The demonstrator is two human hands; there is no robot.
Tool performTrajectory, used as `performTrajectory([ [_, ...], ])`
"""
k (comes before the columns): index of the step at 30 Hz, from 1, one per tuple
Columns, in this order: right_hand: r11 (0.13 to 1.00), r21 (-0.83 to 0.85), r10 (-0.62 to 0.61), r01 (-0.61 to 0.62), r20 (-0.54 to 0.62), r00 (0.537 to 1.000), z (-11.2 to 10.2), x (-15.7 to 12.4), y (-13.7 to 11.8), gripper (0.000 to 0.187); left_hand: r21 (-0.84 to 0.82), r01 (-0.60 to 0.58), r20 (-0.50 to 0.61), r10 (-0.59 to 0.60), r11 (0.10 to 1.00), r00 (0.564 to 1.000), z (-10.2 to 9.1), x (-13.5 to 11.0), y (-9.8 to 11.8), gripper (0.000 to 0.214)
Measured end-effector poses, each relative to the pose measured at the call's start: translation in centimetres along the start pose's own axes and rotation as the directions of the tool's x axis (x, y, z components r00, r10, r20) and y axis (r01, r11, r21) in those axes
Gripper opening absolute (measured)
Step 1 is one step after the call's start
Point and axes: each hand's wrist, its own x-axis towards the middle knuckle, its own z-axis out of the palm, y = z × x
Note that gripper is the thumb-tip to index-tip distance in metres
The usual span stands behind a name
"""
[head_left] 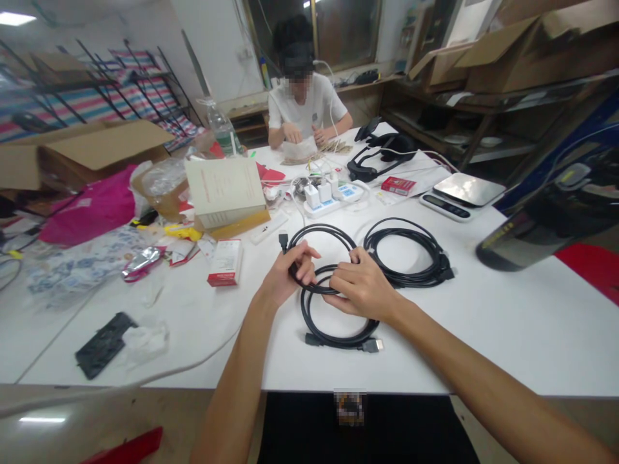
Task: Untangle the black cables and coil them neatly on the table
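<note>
Three coils of black cable lie on the white table (483, 328) in front of me. My left hand (285, 274) is closed around the strands of the far coil (322, 232), near its plug end. My right hand (362, 287) rests curled on the near coil (333, 328), fingers pinching its strands where the coils overlap. The near coil's two plugs lie at its front edge. A third coil (409, 254) lies untouched to the right.
A power strip with chargers (329, 200), a white book (225, 190), a small red-and-white box (225, 261), a scale (459, 193), a black headset (380, 158) and a phone (104, 341) sit around. Another person sits across the table. Cardboard boxes stand left and right.
</note>
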Motion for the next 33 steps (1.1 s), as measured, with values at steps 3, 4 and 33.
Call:
performTrajectory([
  [3,0.999,0.043,-0.020,0.020,-0.009,1.000,-0.6,-0.2,-0.4,0.034,0.250,-0.025,-0.047,0.038,0.968,0.998,-0.4,0.5,-0.3,0.036],
  [4,0.998,0.063,-0.017,0.016,0.010,1.000,-0.9,-0.2,-0.6,0.035,0.341,-0.043,-0.083,0.076,0.939,0.994,-0.7,0.7,-0.4,0.033],
  [33,0.892,-0.047,0.394,-0.449,0.564,0.725,-4.8,-6.0,8.4,0.035,0.799,-0.246,0.127,0.246,0.549,0.961,-1.2,1.2,-2.4,0.023],
])
